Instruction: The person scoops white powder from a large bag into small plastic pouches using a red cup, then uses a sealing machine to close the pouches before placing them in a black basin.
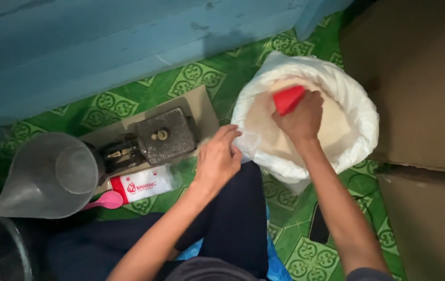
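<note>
— Hands first: what has each got?

— Right hand is closed tight around a red scoop, down inside the white sack, over the pale grain. Left hand lies loosely open, fingers on the sack's near rim, gripping nothing firmly.

— Risk?

— I'd judge spillage: the rim is soft, and if it sags under the left hand, grain could run onto the floor.

— And around them?

— Green patterned floor, blue wall behind. A scale on cardboard, a grey jug, a red-and-white packet and a pink spoon lie left; brown boxes right.
</note>
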